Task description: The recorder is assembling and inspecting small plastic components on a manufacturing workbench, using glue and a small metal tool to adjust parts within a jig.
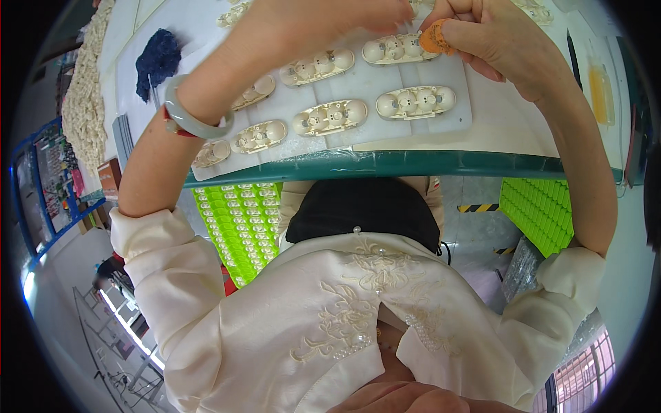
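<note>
My right hand [499,45] is closed on a small orange rough-surfaced piece [436,38], pinched between thumb and fingers. It hovers by the right end of an oval cream plastic housing [399,49] with round cups inside. My left hand [337,15] reaches across the top edge of the view, above the far row. Its fingers are smeared by motion and partly cut off, so what they hold is hidden. Similar housings lie open side up in rows on a white board [451,127], among them one at the near right [415,102] and one nearer the middle [330,118].
A dark blue crumpled cloth [158,58] lies left of the board. Farther left is a heap of small cream parts [86,96]. The table has a green front edge [385,164]. Below are green trays at left [241,227] and right [540,213]. A yellowish tube-like object [601,93] lies far right.
</note>
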### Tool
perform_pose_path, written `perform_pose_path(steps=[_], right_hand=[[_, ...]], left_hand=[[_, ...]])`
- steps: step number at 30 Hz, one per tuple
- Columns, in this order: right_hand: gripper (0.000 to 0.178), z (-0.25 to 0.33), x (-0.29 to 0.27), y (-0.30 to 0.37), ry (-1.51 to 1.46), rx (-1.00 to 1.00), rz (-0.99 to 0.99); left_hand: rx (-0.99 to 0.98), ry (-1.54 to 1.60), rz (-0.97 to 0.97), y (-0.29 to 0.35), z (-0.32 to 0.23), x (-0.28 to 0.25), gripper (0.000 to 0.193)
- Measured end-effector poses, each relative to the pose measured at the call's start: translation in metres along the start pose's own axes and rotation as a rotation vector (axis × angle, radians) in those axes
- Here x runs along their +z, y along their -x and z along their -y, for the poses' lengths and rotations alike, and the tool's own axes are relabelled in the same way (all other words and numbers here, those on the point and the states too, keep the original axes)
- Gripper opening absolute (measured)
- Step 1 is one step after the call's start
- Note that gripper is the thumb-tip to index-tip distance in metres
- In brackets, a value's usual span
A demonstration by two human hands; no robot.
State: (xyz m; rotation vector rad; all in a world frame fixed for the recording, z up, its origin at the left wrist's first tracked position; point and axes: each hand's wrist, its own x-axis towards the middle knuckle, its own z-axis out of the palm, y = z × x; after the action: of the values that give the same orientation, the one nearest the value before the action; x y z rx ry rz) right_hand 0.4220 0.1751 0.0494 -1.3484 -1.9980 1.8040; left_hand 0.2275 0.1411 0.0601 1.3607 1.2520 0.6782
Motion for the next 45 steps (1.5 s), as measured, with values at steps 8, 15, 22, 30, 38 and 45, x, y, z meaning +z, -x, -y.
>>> perform_pose_path(steps=[8,15,22,30,38,45], right_hand=[[0.01,0.03,0.002,0.001,-0.007,0.3,0.048],[0.012,0.028,-0.002,-0.008,-0.071,0.272,0.095],[0.014,0.031,-0.001,-0.01,0.041,0.279,0.053],[0.013,0.019,-0.005,-0.015,-0.053,0.238,0.09],[0.015,0.016,-0.015,0.001,-0.161,0.222,0.112],[0.017,0.041,0.012,0.0,0.022,0.237,0.051]], left_hand=[[0.748,0.381,0.251,0.007,0.019,-0.01,0.014],[0.132,-0.117,-0.066,0.024,0.001,-0.002,0.013],[0.11,-0.171,-0.031,0.026,-0.002,0.001,0.012],[0.217,-0.268,-0.035,0.025,-0.001,0.003,0.009],[0.29,-0.418,0.047,0.017,-0.008,0.006,0.01],[0.289,-0.373,-0.009,0.023,-0.001,0.003,0.011]])
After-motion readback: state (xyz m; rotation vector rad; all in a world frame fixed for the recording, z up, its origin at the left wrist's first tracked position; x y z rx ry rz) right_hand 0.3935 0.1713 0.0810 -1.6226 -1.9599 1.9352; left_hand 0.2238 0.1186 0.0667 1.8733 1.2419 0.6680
